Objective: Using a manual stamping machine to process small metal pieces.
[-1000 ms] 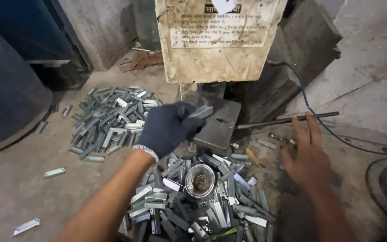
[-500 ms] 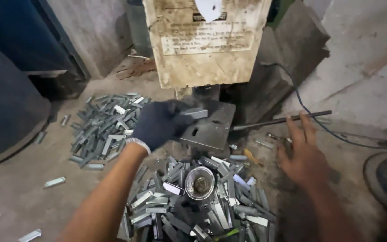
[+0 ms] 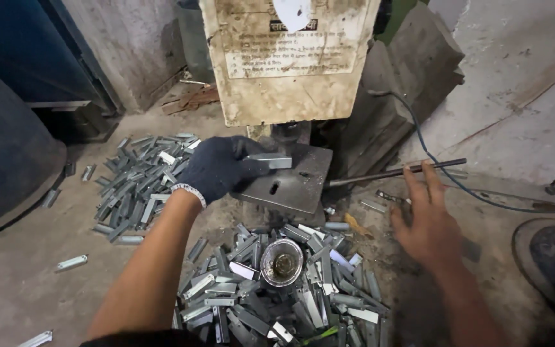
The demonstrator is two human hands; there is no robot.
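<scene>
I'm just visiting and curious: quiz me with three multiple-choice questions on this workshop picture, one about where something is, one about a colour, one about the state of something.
1. Where does the small metal cup sit?
A. in the near pile of metal strips
B. on the press plate
C. in the bare hand

2. What colour is the glove on the left hand?
A. white
B. dark blue
C. orange

3. How is the right hand?
A. closed round a strip
B. gloved and in a fist
C. bare, fingers spread by the metal rod

Answers:
1. A: the cup stands amid the near pile of metal strips.
2. B: the knit glove is dark blue.
3. C: the right hand is ungloved, its fingers splayed at the metal rod, while the left hand holds a metal strip on the press plate.
</scene>
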